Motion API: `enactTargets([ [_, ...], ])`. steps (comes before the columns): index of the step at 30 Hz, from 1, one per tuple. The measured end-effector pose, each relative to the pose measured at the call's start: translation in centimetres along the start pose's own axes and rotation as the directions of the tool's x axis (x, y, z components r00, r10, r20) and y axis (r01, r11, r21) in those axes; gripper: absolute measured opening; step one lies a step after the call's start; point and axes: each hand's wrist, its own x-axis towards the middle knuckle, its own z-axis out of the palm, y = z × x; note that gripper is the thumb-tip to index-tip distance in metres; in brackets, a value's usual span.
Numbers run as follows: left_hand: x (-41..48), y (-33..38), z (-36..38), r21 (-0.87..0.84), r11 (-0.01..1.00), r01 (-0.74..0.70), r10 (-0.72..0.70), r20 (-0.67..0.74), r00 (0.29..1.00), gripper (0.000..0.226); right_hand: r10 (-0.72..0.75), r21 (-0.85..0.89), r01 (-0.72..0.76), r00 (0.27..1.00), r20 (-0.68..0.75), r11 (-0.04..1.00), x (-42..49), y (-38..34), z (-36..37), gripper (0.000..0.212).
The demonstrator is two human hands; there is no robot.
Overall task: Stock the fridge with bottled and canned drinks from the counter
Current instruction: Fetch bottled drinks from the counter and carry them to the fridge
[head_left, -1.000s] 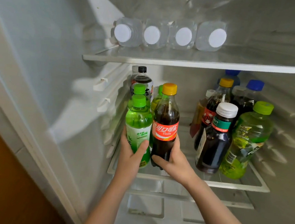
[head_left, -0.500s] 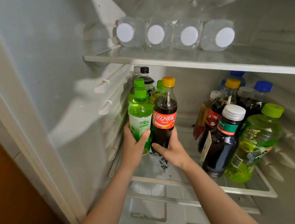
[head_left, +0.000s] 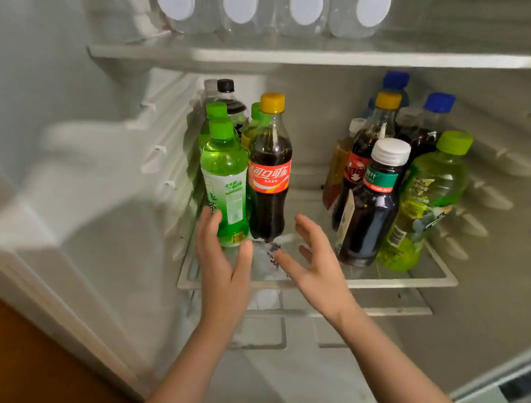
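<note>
We see the green tea bottle (head_left: 224, 179) w/ green cap standing upright at the L front of the middle shelf (head_left: 315, 283). Just beside it on the R is the cola bottle (head_left: 270, 170): dark drink, red label, yellow cap, also upright. Behind them are more green-capped bottles (head_left: 215, 110) & a black-capped bottle (head_left: 226, 98), packed close by the L wall. On the R side of the same shelf, well apart, is another cluster: a white-capped dark bottle (head_left: 373, 203) & a lime bottle (head_left: 430, 195) in front, others behind. On the upper shelf (head_left: 333, 55) we count 4 water bottles (head_left: 240, 2) lying on their sides, white caps facing out.
</note>
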Motion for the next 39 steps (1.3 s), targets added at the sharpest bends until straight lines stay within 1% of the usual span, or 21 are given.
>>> enactTargets([
  [2,-2.2,-0.1,-0.3,-0.033,0.996,-0.079,0.080,0.018,0.997,0.046,-0.032,-0.026,0.030,0.997,-0.067,0.999,-3.4,0.1,-1.5,0.046],
  [3,-3.5,-0.1,-0.3,-0.053,0.995,-0.081,0.083,0.034,0.996,0.042,-0.024,-0.038,0.020,0.994,-0.106,0.999,-5.2,0.4,-2.3,0.040],
  [5,-6.0,-0.3,0.1,-0.113,0.993,-0.032,0.043,0.095,0.995,0.035,0.015,-0.060,-0.027,0.980,-0.197,0.998,-8.9,1.2,-4.1,0.029],
  [7,-8.9,-0.6,1.3,-0.161,0.987,-0.005,0.040,0.215,0.976,0.026,0.059,-0.112,-0.097,0.952,-0.301,0.989,-12.8,2.7,-5.8,0.026],
  [9,-12.1,-0.9,2.8,-0.184,0.982,0.046,0.024,0.363,0.931,0.021,0.170,-0.128,-0.238,0.901,-0.400,0.963,-17.0,4.6,-7.4,0.032],
  [10,-13.6,-1.0,3.7,-0.183,0.979,0.091,-0.001,0.442,0.897,0.018,0.235,-0.111,-0.314,0.863,-0.447,0.943,-19.3,5.5,-8.1,0.034],
  [12,-16.7,-1.1,5.3,-0.154,0.974,0.167,-0.041,0.604,0.796,0.016,0.349,-0.084,-0.454,0.778,-0.523,0.887,-24.0,7.1,-9.6,0.034],
  [14,-19.8,-1.9,6.6,-0.069,0.973,0.222,-0.093,0.761,0.643,0.020,0.475,-0.049,-0.604,0.672,-0.568,0.795,-28.9,8.6,-10.7,0.031],
  [15,-21.5,-2.5,7.2,0.000,0.970,0.242,-0.135,0.830,0.541,0.022,0.535,-0.031,-0.676,0.610,-0.585,0.736,-31.4,9.3,-11.1,0.028],
  [17,-25.1,-3.7,8.2,0.196,0.943,0.269,-0.273,0.918,0.288,0.018,0.639,-0.002,-0.804,0.475,-0.604,0.595,-36.8,10.6,-11.6,0.020],
  [18,-27.0,-4.4,8.5,0.305,0.917,0.258,-0.352,0.922,0.161,0.011,0.687,0.016,-0.855,0.405,-0.603,0.518,-39.6,11.2,-11.5,0.017],
  [19,-29.0,-5.0,8.5,0.396,0.893,0.214,-0.416,0.908,0.057,0.008,0.732,0.035,-0.898,0.334,-0.594,0.438,-42.5,11.6,-11.2,0.017],
  [20,-31.1,-5.6,8.3,0.449,0.883,0.138,-0.450,0.892,-0.024,0.012,0.769,0.051,-0.931,0.268,-0.580,0.363,-45.5,11.8,-10.8,0.019],
  [22,-35.2,-6.2,7.3,0.485,0.874,-0.028,-0.483,0.861,-0.158,0.022,0.824,0.078,-0.969,0.154,-0.545,0.232,-51.7,11.7,-9.3,0.023],
  [24,-39.3,-5.9,5.8,0.491,0.860,-0.136,-0.510,0.822,-0.256,0.024,0.855,0.106,-0.987,0.050,-0.517,0.122,-58.0,10.9,-7.3,0.026],
  [26,-43.5,-4.9,4.1,0.491,0.846,-0.209,-0.533,0.781,-0.326,0.020,0.869,0.140,-0.989,-0.028,-0.494,0.047,-64.2,9.8,-5.2,0.028],
  [29,-50.2,-2.4,1.4,0.454,0.839,-0.299,-0.543,0.730,-0.415,0.013,0.882,0.227,-0.974,-0.115,-0.456,-0.009,-73.3,7.7,-2.0,0.030],
  [32,-57.3,0.6,-1.7,0.364,0.853,-0.373,-0.514,0.704,-0.489,0.026,0.889,0.348,-0.936,-0.207,-0.408,-0.058,-82.0,5.2,0.7,0.028],
  [34,-61.8,2.9,-4.1,0.305,0.855,-0.421,-0.504,0.682,-0.530,0.027,0.881,0.458,-0.885,-0.282,-0.380,-0.085,-87.4,3.5,2.7,0.025],
  [36,-66.0,5.1,-6.5,0.223,0.857,-0.464,-0.487,0.644,-0.590,0.020,0.860,0.565,-0.819,-0.354,-0.368,-0.095,-92.5,1.9,4.7,0.019],
  [39,-71.0,8.4,-9.1,0.087,0.857,-0.507,-0.450,0.606,-0.656,0.019,0.822,0.745,-0.664,-0.459,-0.338,-0.064,-98.7,-0.4,7.7,0.012],
])
